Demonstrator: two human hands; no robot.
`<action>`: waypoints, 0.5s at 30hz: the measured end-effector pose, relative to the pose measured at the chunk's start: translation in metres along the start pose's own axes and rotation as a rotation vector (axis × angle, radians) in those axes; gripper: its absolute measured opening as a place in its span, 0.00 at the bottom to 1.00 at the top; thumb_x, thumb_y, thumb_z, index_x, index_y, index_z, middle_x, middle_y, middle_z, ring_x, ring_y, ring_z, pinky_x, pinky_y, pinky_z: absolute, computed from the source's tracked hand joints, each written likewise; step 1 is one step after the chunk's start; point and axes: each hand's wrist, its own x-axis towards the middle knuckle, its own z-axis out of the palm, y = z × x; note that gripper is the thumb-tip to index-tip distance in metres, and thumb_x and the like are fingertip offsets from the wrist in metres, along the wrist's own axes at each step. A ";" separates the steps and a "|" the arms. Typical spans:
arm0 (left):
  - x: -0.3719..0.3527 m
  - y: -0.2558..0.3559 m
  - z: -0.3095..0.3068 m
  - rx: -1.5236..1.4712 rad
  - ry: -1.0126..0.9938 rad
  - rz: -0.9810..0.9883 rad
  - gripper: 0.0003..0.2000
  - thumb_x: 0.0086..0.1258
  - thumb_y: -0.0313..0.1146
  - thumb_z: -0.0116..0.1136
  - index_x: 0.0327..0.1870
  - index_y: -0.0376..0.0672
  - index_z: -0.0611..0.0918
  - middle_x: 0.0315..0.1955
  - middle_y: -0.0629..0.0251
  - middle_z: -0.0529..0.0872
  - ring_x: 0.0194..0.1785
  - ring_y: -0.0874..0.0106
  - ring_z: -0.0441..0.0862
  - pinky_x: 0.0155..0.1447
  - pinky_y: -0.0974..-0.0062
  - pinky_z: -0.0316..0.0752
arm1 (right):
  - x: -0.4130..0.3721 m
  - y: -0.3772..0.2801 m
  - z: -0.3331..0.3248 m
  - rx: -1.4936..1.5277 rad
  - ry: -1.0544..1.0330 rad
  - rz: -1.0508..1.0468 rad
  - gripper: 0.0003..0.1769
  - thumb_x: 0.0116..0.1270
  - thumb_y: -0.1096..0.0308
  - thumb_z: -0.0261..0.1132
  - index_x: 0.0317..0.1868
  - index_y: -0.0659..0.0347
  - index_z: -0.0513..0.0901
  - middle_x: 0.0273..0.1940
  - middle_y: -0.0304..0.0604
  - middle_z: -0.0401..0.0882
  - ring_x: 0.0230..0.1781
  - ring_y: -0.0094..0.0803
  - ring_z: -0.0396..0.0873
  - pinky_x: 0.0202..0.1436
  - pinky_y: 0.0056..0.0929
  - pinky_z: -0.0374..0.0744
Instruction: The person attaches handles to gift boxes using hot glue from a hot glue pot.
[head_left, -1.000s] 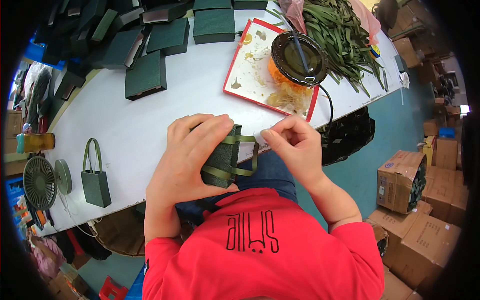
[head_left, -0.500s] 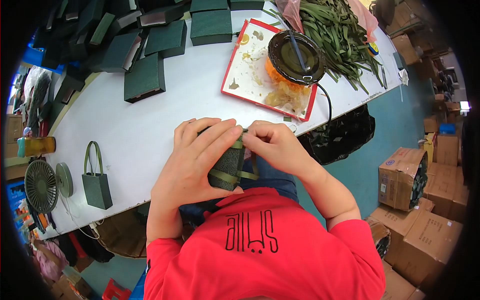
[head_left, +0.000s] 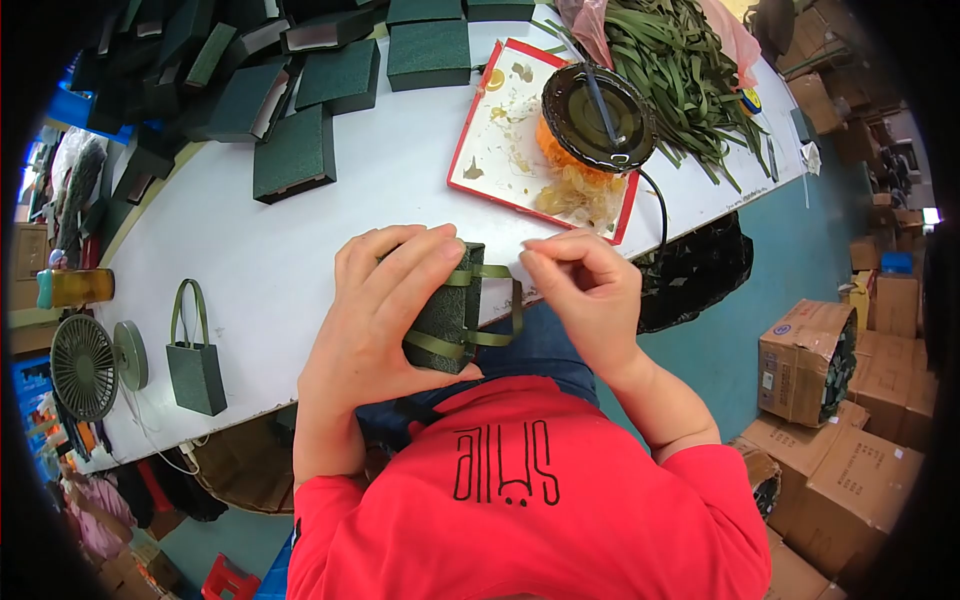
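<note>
My left hand (head_left: 375, 305) is wrapped round a small dark green patterned box (head_left: 436, 318), held tilted over the table's front edge. A flat olive ribbon (head_left: 497, 338) runs across it and stands out on the right as a loop handle. My right hand (head_left: 592, 295) is just right of the loop, apart from it, with thumb and forefinger pinched; whatever is between the fingertips is too small to make out. A similar green box bag (head_left: 195, 375) with an upright ribbon handle stands to the left on the white table (head_left: 260, 260).
Behind the hands, a black pot (head_left: 598, 115) of dark liquid with a stick in it stands on a stained, red-rimmed tray (head_left: 490, 150). Olive ribbons (head_left: 675, 85) lie heaped at the back right, green boxes (head_left: 295, 155) at the back left. A fan (head_left: 84, 367) sits at far left.
My right hand has let go near the top of the box and moved right. The ribbon loop now shows standing out from the box, which has turned slightly in my left hand.
</note>
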 end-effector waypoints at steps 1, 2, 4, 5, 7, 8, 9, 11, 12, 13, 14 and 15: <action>0.000 0.000 0.000 0.006 -0.004 0.003 0.47 0.36 0.47 0.80 0.65 0.43 0.75 0.63 0.60 0.77 0.62 0.56 0.74 0.65 0.54 0.63 | -0.003 -0.003 0.002 -0.002 -0.031 0.060 0.05 0.65 0.76 0.71 0.40 0.65 0.84 0.30 0.31 0.80 0.27 0.12 0.72 0.30 0.14 0.69; 0.001 0.000 0.001 0.012 -0.007 0.006 0.47 0.36 0.47 0.80 0.64 0.43 0.75 0.63 0.60 0.77 0.62 0.56 0.74 0.66 0.53 0.63 | -0.004 -0.006 0.003 -0.005 -0.062 0.120 0.04 0.64 0.76 0.71 0.38 0.65 0.84 0.29 0.30 0.79 0.26 0.12 0.71 0.30 0.14 0.69; 0.000 0.001 0.002 0.022 -0.001 0.013 0.46 0.37 0.48 0.80 0.64 0.43 0.75 0.63 0.61 0.77 0.62 0.56 0.74 0.66 0.52 0.62 | -0.004 -0.009 0.009 0.019 -0.053 0.130 0.05 0.68 0.73 0.69 0.34 0.65 0.82 0.25 0.28 0.75 0.24 0.12 0.67 0.27 0.15 0.66; -0.001 0.001 0.002 0.028 0.002 0.017 0.46 0.37 0.48 0.80 0.64 0.43 0.75 0.63 0.61 0.77 0.62 0.56 0.73 0.66 0.51 0.62 | -0.004 -0.009 0.011 0.059 -0.037 0.136 0.06 0.69 0.72 0.68 0.35 0.65 0.82 0.25 0.28 0.75 0.23 0.12 0.67 0.26 0.16 0.66; -0.001 0.000 0.003 0.012 0.036 0.019 0.45 0.37 0.48 0.80 0.64 0.43 0.75 0.63 0.61 0.77 0.62 0.56 0.73 0.67 0.50 0.62 | -0.003 -0.010 0.010 0.096 -0.038 0.152 0.07 0.71 0.71 0.66 0.35 0.65 0.82 0.24 0.29 0.75 0.23 0.12 0.67 0.26 0.16 0.66; -0.002 0.000 0.003 0.003 0.052 0.020 0.45 0.38 0.48 0.80 0.63 0.43 0.75 0.63 0.61 0.77 0.62 0.55 0.73 0.68 0.50 0.61 | -0.002 -0.013 0.005 0.094 -0.056 0.164 0.08 0.72 0.70 0.65 0.36 0.65 0.82 0.24 0.30 0.75 0.23 0.13 0.68 0.26 0.16 0.66; -0.002 0.000 0.003 -0.002 0.054 0.013 0.45 0.38 0.48 0.80 0.64 0.43 0.75 0.63 0.61 0.77 0.62 0.55 0.73 0.68 0.50 0.61 | 0.000 -0.014 0.000 0.091 -0.074 0.175 0.08 0.73 0.69 0.64 0.36 0.66 0.82 0.24 0.31 0.76 0.23 0.13 0.69 0.26 0.16 0.67; -0.003 0.000 0.003 -0.015 0.058 -0.001 0.45 0.38 0.48 0.81 0.64 0.43 0.75 0.63 0.61 0.77 0.62 0.55 0.73 0.68 0.49 0.61 | 0.000 -0.010 -0.005 0.034 -0.080 0.113 0.08 0.73 0.70 0.64 0.37 0.66 0.82 0.25 0.33 0.78 0.23 0.14 0.71 0.26 0.16 0.69; -0.004 -0.001 0.002 -0.002 0.036 0.008 0.48 0.37 0.47 0.82 0.66 0.44 0.72 0.64 0.59 0.76 0.63 0.53 0.72 0.68 0.51 0.63 | 0.000 -0.008 -0.006 0.006 -0.084 0.082 0.07 0.72 0.70 0.64 0.37 0.66 0.82 0.25 0.34 0.78 0.23 0.14 0.72 0.26 0.16 0.70; -0.005 -0.002 0.002 0.012 0.015 0.017 0.52 0.36 0.46 0.84 0.69 0.45 0.69 0.65 0.57 0.76 0.64 0.52 0.71 0.67 0.53 0.64 | 0.000 -0.012 -0.004 0.002 -0.120 0.126 0.07 0.72 0.70 0.65 0.38 0.67 0.82 0.25 0.34 0.79 0.23 0.15 0.73 0.27 0.17 0.72; -0.005 -0.003 0.001 0.025 -0.006 0.026 0.55 0.35 0.44 0.85 0.71 0.46 0.66 0.66 0.55 0.75 0.65 0.50 0.70 0.67 0.54 0.65 | -0.001 -0.020 0.000 -0.002 -0.156 0.170 0.07 0.72 0.71 0.65 0.38 0.67 0.82 0.26 0.35 0.80 0.24 0.15 0.74 0.27 0.17 0.73; -0.005 -0.003 0.001 0.036 -0.009 0.028 0.55 0.35 0.45 0.85 0.71 0.46 0.66 0.66 0.54 0.75 0.65 0.50 0.70 0.67 0.54 0.65 | -0.001 -0.024 0.004 -0.006 -0.191 0.215 0.07 0.72 0.71 0.65 0.39 0.68 0.83 0.26 0.36 0.81 0.24 0.15 0.75 0.27 0.18 0.74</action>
